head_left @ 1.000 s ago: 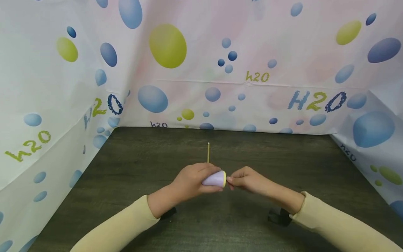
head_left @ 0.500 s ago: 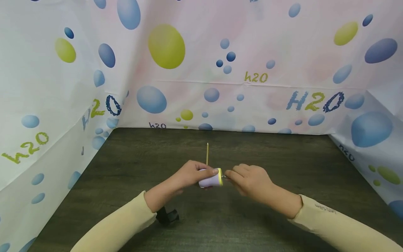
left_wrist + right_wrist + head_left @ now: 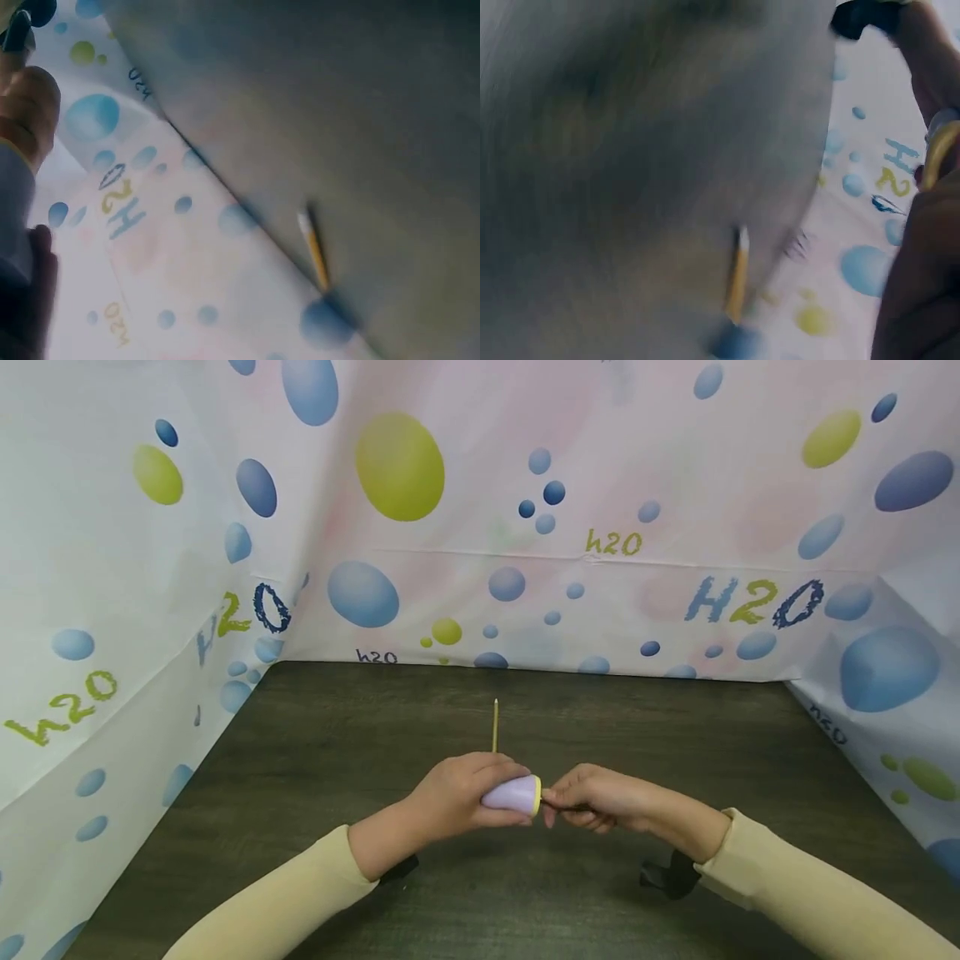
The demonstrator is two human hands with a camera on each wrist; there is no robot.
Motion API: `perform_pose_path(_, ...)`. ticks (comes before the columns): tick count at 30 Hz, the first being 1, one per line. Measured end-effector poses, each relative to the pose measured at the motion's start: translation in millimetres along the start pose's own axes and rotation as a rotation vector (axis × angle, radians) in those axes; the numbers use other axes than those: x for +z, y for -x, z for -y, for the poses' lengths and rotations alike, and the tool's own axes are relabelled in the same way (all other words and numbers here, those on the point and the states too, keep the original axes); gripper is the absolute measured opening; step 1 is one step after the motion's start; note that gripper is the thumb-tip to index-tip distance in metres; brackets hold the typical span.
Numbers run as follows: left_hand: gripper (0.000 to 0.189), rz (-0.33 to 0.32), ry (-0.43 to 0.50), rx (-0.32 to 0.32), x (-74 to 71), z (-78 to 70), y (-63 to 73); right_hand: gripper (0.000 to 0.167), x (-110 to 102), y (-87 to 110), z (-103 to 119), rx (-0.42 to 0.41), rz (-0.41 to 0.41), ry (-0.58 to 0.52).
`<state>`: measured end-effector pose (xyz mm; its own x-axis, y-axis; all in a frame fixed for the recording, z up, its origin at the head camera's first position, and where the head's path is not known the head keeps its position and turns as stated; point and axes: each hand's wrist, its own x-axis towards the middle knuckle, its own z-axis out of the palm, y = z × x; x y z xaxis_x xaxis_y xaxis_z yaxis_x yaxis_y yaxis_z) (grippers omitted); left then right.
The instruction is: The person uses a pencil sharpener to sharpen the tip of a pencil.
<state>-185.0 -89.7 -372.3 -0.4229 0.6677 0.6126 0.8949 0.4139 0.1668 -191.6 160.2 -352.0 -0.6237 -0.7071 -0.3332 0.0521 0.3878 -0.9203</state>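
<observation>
In the head view my left hand is wrapped round a small lavender crank pencil sharpener with a yellow rim, tilted on its side. My right hand pinches the dark crank at the yellow end. Behind the left hand a yellow pencil lies on the table, its near part hidden. The left wrist view catches the sharpener's body at the left edge and the pencil. The right wrist view is blurred, with the yellow rim at its right edge.
The dark wooden table is closed in at the back and sides by a white backdrop printed with blue and green bubbles. Black wrist straps hang beneath the pale sleeves.
My right hand swings round the sharpener's end, knuckles up half a second ago and lower now. The left hand tips with the sharpener but keeps its hold. The pencil stays put.
</observation>
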Motion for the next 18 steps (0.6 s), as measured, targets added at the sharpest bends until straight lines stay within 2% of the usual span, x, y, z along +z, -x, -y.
perform_pose_path(1,0.048,0.038,0.072,-0.077,0.5,0.4,-0.3,0.037,1.4,1.3,-0.5,-0.061,-0.037,0.106)
perform_pose_path(2,0.045,0.084,0.16,-0.182,0.4,0.9,-1.0,0.038,3.6,2.4,-1.4,-0.145,-0.102,0.262)
perform_pose_path(4,0.04,0.161,0.341,-0.442,-0.5,2.9,-3.4,0.041,8.4,3.2,-4.1,-0.36,-0.294,0.659)
perform_pose_path(6,0.039,0.21,0.514,-0.674,-2.7,6.4,-6.3,0.04,12.3,1.1,-7.4,-0.584,-0.529,1.03)
perform_pose_path(8,0.041,0.25,0.674,-0.838,-4.8,9.9,-8.1,0.038,14.2,-4.3,-10.6,-0.817,-0.721,1.268)
perform_pose_path(9,0.043,0.263,0.736,-0.889,-5.7,11.2,-8.4,0.038,14.3,-7.8,-12.0,-0.925,-0.784,1.332)
perform_pose_path(11,0.043,0.288,0.796,-0.927,-7.1,12.1,-8.7,0.038,14.3,-13.7,-14.5,-1.07,-0.853,1.379)
perform_pose_path(12,0.042,0.296,0.792,-0.929,-7.5,11.3,-8.8,0.038,14.7,-15.6,-15.6,-1.103,-0.867,1.375)
perform_pose_path(14,0.04,0.288,0.727,-0.886,-8.1,8.2,-7.9,0.042,17.2,-16.1,-16.5,-1.077,-0.844,1.322)
perform_pose_path(15,0.039,0.276,0.661,-0.839,-8.5,6.3,-7.1,0.039,18.9,-14.5,-15.8,-1.006,-0.788,1.26)
perform_pose_path(16,0.038,0.26,0.573,-0.761,-8.8,4.5,-6.2,0.037,20.0,-12.3,-14.3,-0.9,-0.696,1.158)
perform_pose_path(17,0.038,0.247,0.475,-0.668,-9.1,3.0,-5.2,0.035,20.4,-10.0,-12.2,-0.779,-0.585,1.024)
perform_pose_path(18,0.039,0.231,0.394,-0.566,-9.7,1.4,-3.9,0.036,19.7,-8.0,-9.7,-0.639,-0.456,0.846)
